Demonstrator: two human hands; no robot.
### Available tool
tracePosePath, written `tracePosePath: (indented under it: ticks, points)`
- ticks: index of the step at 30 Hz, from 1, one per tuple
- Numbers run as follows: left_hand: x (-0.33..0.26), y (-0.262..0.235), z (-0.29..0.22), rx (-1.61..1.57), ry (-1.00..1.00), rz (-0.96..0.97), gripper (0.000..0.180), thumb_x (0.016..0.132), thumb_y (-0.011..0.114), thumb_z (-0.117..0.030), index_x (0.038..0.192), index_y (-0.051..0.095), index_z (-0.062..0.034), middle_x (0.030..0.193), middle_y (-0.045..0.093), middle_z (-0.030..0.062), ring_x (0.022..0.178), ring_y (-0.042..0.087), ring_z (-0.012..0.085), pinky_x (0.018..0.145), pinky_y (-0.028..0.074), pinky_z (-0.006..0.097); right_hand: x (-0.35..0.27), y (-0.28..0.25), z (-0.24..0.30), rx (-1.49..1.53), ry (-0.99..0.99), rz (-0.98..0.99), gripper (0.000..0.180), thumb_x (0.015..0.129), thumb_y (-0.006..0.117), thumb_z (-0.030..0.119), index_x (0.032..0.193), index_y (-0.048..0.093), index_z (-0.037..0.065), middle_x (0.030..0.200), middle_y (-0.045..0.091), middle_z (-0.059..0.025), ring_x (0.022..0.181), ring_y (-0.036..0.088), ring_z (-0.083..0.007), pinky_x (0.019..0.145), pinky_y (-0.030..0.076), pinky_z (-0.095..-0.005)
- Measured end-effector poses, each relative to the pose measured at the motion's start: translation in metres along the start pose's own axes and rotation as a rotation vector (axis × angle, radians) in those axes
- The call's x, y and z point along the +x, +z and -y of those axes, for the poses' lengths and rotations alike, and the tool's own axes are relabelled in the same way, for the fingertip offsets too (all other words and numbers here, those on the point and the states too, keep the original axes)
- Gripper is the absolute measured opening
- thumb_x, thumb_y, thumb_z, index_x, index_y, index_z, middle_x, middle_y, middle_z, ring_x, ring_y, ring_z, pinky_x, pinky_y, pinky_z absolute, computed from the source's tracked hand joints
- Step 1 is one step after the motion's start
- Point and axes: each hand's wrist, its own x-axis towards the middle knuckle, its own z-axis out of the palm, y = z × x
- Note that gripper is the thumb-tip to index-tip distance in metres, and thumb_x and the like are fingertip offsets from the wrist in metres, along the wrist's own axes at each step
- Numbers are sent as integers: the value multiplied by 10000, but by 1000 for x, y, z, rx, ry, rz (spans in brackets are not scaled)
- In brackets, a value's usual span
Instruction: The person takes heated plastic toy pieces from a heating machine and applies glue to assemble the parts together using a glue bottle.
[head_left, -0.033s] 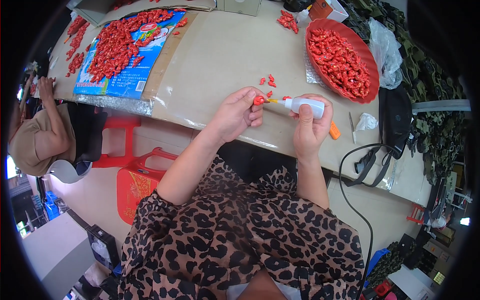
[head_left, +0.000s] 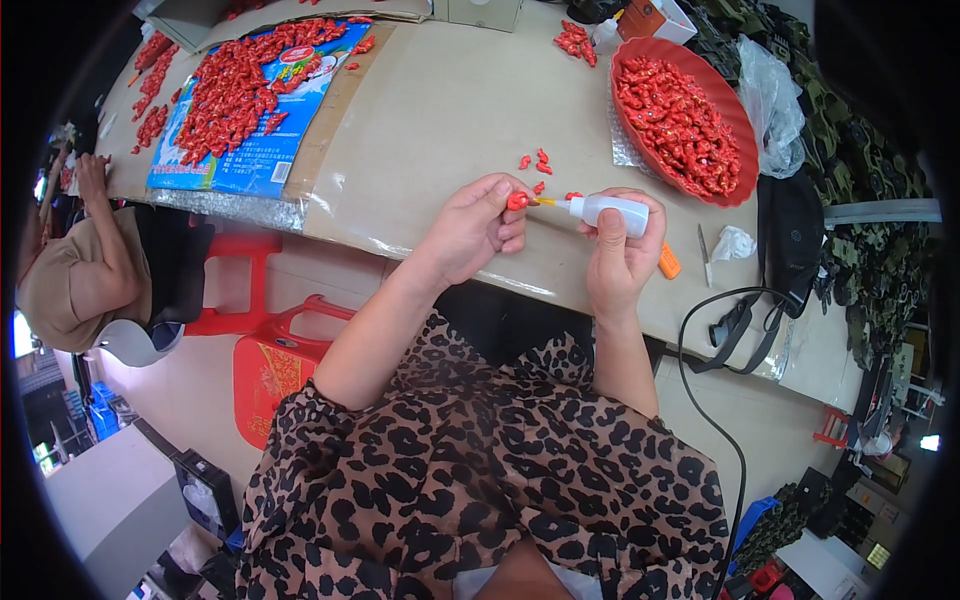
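Observation:
Over the near edge of the table, my left hand (head_left: 470,232) pinches a small red figurine (head_left: 517,201) between thumb and fingertips. My right hand (head_left: 628,240) is wrapped round a white squeeze bottle (head_left: 612,212), held almost level. Its thin yellowish nozzle points left and reaches the figurine; whether the tip touches it I cannot tell. Just beyond my hands lie several loose red pieces (head_left: 543,162). To the right, a red scalloped bowl (head_left: 742,95) is heaped with small red pieces (head_left: 680,125).
An orange piece (head_left: 669,262), a slim blade-like tool (head_left: 705,250), crumpled tissue (head_left: 735,244) and a black strapped bag (head_left: 790,240) lie right. At far left, more red pieces (head_left: 232,100) cover a blue printed sheet (head_left: 240,178). A person (head_left: 95,260) sits beyond a red stool (head_left: 270,380).

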Motion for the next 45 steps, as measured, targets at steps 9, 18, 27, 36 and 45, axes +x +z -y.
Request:
tracePosePath:
  ticks: [9, 18, 27, 36, 45]
  points:
    - [1, 0, 2, -7, 22, -1, 243, 892, 333, -210, 874, 456, -1, 652, 356, 15, 554, 334, 103, 506, 318, 226, -2, -1, 0, -19, -5, -10, 186, 818, 490, 86, 929, 362, 7, 867, 470, -100, 660, 480, -112, 575, 425, -212]
    - [2, -2, 3, -6, 51, 47, 240, 889, 349, -205, 913, 469, 1, 697, 387, 2, 601, 363, 102, 529, 333, 227, -3, -1, -2, -22, -9, -18, 188, 819, 490, 90, 929, 364, 4, 871, 469, -102, 654, 482, -111, 568, 429, -209]
    - [6, -1, 6, -3, 99, 67, 212, 882, 372, -195, 946, 456, -10, 737, 440, 14, 642, 401, 111, 579, 345, 240, -3, -4, -3, 21, 9, -46, 197, 818, 493, 96, 936, 364, 7, 871, 472, -105, 663, 487, -109, 567, 437, -211]
    - [9, -2, 9, 29, 163, 91, 165, 866, 406, -153, 958, 449, -22, 805, 494, 37, 722, 461, 123, 630, 374, 254, 0, -9, -4, 129, 74, -125, 208, 816, 507, 120, 936, 370, 17, 832, 494, -90, 617, 486, -106, 541, 406, -207]
    - [10, -3, 10, 51, 205, 45, 142, 837, 442, -74, 964, 446, -10, 842, 518, 64, 749, 480, 128, 668, 398, 261, -2, -12, -6, 85, 94, -131, 222, 812, 519, 131, 941, 378, 19, 823, 498, -80, 606, 484, -100, 538, 401, -204]
